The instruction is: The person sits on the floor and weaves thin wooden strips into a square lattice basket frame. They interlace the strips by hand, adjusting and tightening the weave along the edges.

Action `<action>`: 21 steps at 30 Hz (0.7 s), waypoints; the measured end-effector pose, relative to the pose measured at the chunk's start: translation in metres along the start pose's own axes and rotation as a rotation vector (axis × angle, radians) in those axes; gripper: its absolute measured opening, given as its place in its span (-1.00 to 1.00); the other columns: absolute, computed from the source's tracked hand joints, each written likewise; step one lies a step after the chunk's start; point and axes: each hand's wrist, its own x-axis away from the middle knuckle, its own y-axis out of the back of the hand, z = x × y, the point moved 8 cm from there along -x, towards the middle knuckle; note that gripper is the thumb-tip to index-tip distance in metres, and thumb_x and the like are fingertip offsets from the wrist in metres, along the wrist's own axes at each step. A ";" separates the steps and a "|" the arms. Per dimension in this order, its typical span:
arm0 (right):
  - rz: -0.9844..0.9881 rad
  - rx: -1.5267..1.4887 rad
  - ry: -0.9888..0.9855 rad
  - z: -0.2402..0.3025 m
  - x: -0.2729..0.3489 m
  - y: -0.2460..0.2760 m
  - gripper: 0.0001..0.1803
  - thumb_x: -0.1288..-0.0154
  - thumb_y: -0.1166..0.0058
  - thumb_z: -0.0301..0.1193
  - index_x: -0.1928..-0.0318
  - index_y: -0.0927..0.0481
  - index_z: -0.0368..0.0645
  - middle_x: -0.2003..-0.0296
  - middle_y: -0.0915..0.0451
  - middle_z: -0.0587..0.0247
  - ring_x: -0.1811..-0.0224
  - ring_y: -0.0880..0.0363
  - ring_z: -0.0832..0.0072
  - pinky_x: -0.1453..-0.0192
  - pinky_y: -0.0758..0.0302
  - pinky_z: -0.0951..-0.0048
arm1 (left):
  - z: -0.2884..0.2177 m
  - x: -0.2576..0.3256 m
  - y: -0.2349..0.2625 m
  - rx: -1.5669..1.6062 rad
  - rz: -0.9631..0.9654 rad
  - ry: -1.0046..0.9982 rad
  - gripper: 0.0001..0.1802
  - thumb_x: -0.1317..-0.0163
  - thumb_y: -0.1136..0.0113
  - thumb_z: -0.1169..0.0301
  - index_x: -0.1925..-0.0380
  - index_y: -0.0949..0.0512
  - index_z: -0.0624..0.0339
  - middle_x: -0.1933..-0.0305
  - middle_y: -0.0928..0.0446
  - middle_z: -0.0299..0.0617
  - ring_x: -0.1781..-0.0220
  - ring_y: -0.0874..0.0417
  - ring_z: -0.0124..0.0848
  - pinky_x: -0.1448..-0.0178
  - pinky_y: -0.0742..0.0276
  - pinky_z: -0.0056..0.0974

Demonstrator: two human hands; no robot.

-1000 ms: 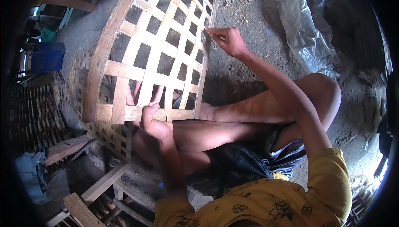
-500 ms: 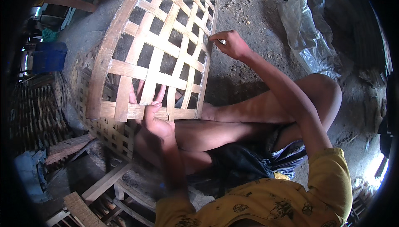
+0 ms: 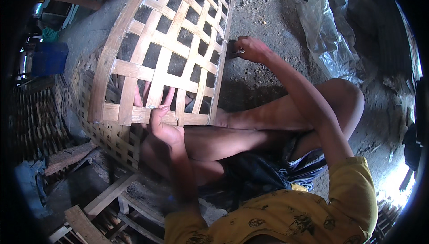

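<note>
An open-weave panel of pale bamboo strips [image 3: 164, 63], edged with wooden side rails, stands tilted in front of me. My left hand [image 3: 164, 125] grips its near edge, thumb outside and fingers showing through the gaps behind the strips. Just off the panel's right rail [image 3: 222, 65], my right hand [image 3: 252, 49] is closed, fingers pinched together. Something small and dark shows at its fingertips, too unclear to name. My bare legs [image 3: 268, 114] are folded beneath the panel's near edge.
More woven bamboo lattice [image 3: 109, 132] stands behind and left of the panel. A wooden frame [image 3: 109, 195] lies at lower left, with bundled slats [image 3: 33, 114] beyond it. Farther off is a blue container [image 3: 50, 58]. Crumpled clear plastic sheeting [image 3: 328, 38] lies on the dirt floor [image 3: 263, 2] at right.
My right hand has moved slightly right and down, away from the panel's rail, and turned so a dark thing shows at its fingertips. The panel and left hand have shifted slightly left and down.
</note>
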 end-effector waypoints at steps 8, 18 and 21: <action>-0.056 0.083 -0.087 -0.010 -0.009 0.005 -0.86 -0.32 -0.08 -0.46 0.14 -0.61 -0.19 0.19 -0.67 -0.09 0.08 -0.68 -0.08 0.00 -0.62 0.01 | 0.000 0.001 -0.001 0.006 0.015 0.006 -0.14 0.08 -0.03 0.60 -0.38 -0.21 0.50 -0.30 -0.35 0.24 -0.24 -0.49 0.08 -0.23 -0.61 0.03; -0.432 -0.351 -0.058 0.034 -0.017 0.045 -0.83 -0.45 0.03 -0.51 0.07 -0.58 -0.29 0.11 -0.65 -0.20 0.07 -0.67 -0.17 -0.01 -0.59 -0.01 | -0.001 0.002 -0.001 0.006 0.037 0.017 -0.12 0.10 -0.01 0.60 -0.39 -0.20 0.52 -0.33 -0.34 0.27 -0.28 -0.48 0.12 -0.26 -0.62 0.06; -0.478 -0.318 -0.035 0.037 -0.017 0.049 -0.83 -0.43 0.01 -0.54 0.06 -0.60 -0.26 0.10 -0.66 -0.18 0.04 -0.67 -0.13 -0.04 -0.60 0.03 | -0.002 0.002 -0.003 0.009 0.044 0.015 -0.11 0.10 -0.01 0.60 -0.40 -0.20 0.53 -0.33 -0.34 0.28 -0.29 -0.48 0.13 -0.27 -0.62 0.07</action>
